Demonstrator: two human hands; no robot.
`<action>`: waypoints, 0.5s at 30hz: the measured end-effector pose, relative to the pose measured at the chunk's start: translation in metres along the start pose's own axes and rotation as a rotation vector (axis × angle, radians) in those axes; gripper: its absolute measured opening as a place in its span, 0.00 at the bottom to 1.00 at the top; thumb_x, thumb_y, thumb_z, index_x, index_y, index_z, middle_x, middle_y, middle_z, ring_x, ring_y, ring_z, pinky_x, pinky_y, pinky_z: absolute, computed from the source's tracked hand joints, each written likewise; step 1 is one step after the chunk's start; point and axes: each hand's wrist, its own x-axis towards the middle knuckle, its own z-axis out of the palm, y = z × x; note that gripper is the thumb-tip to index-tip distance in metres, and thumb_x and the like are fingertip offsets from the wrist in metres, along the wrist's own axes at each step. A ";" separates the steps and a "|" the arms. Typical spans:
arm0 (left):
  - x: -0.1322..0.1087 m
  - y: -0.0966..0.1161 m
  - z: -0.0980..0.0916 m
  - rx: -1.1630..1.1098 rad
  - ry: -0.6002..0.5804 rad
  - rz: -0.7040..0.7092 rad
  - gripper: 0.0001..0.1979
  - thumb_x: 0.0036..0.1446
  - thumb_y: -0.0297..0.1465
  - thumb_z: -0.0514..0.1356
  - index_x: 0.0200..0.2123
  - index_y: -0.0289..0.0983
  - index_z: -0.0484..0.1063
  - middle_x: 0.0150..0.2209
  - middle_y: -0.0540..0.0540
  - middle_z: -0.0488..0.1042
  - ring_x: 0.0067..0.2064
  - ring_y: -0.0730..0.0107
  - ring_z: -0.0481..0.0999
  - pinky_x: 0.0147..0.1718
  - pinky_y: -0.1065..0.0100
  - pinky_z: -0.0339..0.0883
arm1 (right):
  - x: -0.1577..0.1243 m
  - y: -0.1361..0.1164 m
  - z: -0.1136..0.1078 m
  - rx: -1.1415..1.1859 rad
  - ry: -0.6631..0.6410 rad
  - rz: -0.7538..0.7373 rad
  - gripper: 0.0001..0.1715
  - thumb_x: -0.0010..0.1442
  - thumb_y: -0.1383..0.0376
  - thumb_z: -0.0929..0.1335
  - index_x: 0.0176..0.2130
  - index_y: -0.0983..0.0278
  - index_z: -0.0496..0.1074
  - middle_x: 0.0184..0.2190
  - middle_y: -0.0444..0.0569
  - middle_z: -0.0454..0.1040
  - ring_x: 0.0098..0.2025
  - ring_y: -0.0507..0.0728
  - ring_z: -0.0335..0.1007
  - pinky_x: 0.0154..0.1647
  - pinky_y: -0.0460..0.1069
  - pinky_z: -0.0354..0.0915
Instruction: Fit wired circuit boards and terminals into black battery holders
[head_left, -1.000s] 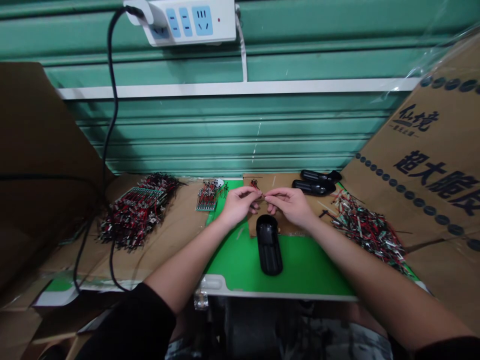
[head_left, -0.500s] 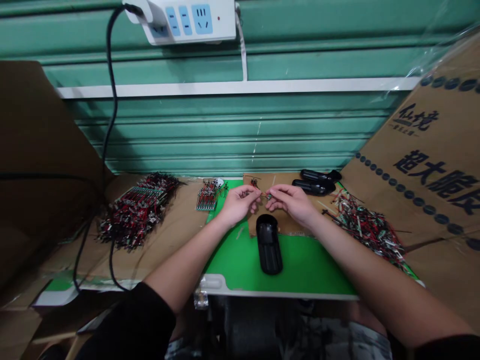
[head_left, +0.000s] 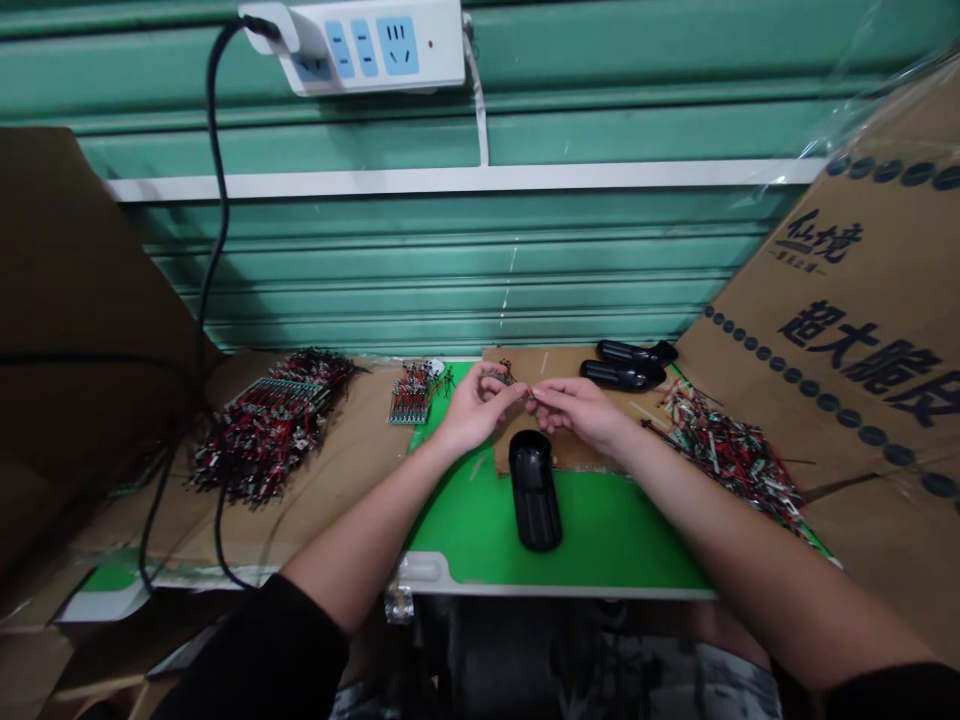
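My left hand (head_left: 474,406) and my right hand (head_left: 576,408) meet fingertip to fingertip above a small cardboard sheet (head_left: 570,362). Both are closed in a pinch on one tiny wired part (head_left: 529,394); its details are too small to read. Just below the hands a long black plastic shell (head_left: 534,489) lies open side up on the green mat (head_left: 622,540). Two more black shells (head_left: 626,364) lie behind my right hand.
A heap of red and black wired boards (head_left: 262,425) lies at left, a smaller strip of them (head_left: 412,393) near the mat, and loose wired parts (head_left: 731,455) at right. Printed cardboard (head_left: 862,330) leans on the right. A power strip (head_left: 375,45) and its black cable (head_left: 210,250) hang on the green wall.
Both hands stay together in the same pinch with only slight finger shifts. The view has drifted a little, so everything sits slightly lower and more to the left.
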 end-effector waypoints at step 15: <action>-0.007 -0.001 -0.010 0.418 -0.492 -0.013 0.13 0.53 0.40 0.72 0.30 0.35 0.79 0.27 0.47 0.78 0.27 0.70 0.73 0.28 0.68 0.62 | 0.006 -0.004 -0.006 0.111 0.309 -0.154 0.33 0.45 0.48 0.86 0.45 0.62 0.83 0.44 0.52 0.84 0.26 0.50 0.74 0.23 0.46 0.70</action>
